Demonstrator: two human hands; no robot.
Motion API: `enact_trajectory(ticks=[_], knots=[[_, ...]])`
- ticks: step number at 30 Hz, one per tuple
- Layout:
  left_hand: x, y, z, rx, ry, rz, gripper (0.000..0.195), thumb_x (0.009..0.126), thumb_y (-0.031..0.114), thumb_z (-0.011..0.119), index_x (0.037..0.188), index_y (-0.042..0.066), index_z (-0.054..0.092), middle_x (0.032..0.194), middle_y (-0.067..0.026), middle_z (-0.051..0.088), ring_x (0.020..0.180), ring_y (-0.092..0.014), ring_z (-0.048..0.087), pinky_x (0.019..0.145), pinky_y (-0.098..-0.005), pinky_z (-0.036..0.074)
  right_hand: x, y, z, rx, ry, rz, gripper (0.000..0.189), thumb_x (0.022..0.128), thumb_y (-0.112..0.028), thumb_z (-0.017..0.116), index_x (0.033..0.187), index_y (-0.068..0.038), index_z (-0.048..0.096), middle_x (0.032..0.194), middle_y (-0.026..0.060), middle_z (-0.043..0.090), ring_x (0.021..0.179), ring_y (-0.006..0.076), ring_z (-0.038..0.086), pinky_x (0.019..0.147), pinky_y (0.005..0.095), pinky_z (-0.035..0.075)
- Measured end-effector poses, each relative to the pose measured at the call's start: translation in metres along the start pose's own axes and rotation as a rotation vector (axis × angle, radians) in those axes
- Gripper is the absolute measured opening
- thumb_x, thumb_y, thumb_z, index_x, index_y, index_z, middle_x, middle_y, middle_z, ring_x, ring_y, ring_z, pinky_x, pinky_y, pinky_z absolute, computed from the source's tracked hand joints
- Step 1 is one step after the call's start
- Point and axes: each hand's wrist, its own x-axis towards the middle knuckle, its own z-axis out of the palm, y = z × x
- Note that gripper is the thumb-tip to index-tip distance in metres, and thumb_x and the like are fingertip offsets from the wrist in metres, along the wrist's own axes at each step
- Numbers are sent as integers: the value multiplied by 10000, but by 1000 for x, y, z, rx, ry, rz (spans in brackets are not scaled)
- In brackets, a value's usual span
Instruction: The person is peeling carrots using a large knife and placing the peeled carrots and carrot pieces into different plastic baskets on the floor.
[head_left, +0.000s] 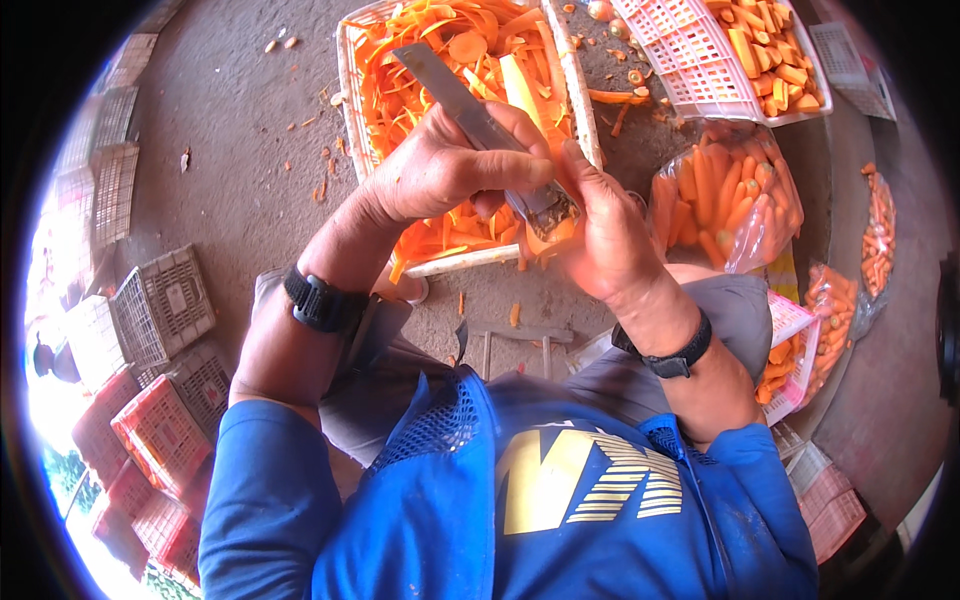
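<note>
My left hand (457, 161) grips a long, flat metal blade (442, 79) that slants from upper left to lower right. The blade's near end lies against a carrot (549, 238) with dark matter on it, perhaps its crown. My right hand (611, 232) holds this carrot, its fingers and palm covering much of it. Both hands are close together above the near right part of a white plastic crate (461, 261). Orange carrot peelings (465, 22) fill the crate.
At upper right, a tilted pink-white basket (682, 52) holds cut carrot pieces (791, 75). Below it stands a clear bag of whole carrots (724, 195). Further bagged carrots (829, 307) and a pink basket (799, 375) lie right. Stacked crates (165, 300) line the left.
</note>
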Motion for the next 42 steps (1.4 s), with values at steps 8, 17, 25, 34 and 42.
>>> enact_trajectory(ticks=[8, 17, 25, 34, 42], knots=[[23, -18, -120, -27, 573, 341, 147, 871, 115, 611, 929, -8, 666, 727, -41, 616, 484, -37, 393, 442, -189, 297, -5, -8, -5, 185, -128, 147, 462, 970, -458, 409, 1201, -70, 508, 855, 139, 618, 659, 252, 609, 548, 363, 498], [19, 2, -47, -11, 280, 258, 114, 868, 121, 627, 912, 22, 664, 704, -21, 642, 528, -48, 523, 461, -187, 387, 2, -11, -9, 254, 77, 53, 445, 973, -446, 406, 1209, -87, 520, 999, 81, 615, 743, 227, 612, 600, 375, 505], [4, 8, 6, 14, 1, 97, 122, 821, 76, 676, 935, 37, 654, 730, -27, 628, 558, -63, 551, 455, -190, 422, -1, -11, 14, 173, 42, 39, 479, 982, -451, 370, 1209, -50, 502, 923, 108, 621, 763, 216, 619, 598, 359, 503], [31, -15, -47, 129, 229, 192, 78, 871, 97, 630, 916, 49, 673, 676, -7, 604, 520, -35, 491, 452, -183, 373, -4, 3, -10, 243, 1, 217, 453, 970, -456, 417, 1171, -62, 516, 827, 132, 597, 641, 234, 565, 596, 343, 471], [18, -12, -79, 125, 620, 377, 132, 858, 133, 674, 931, 22, 681, 724, -26, 639, 532, -43, 502, 483, -173, 381, -8, -5, -13, 320, -115, 161, 477, 965, -457, 412, 1201, -49, 483, 844, 162, 613, 639, 260, 586, 575, 382, 488]])
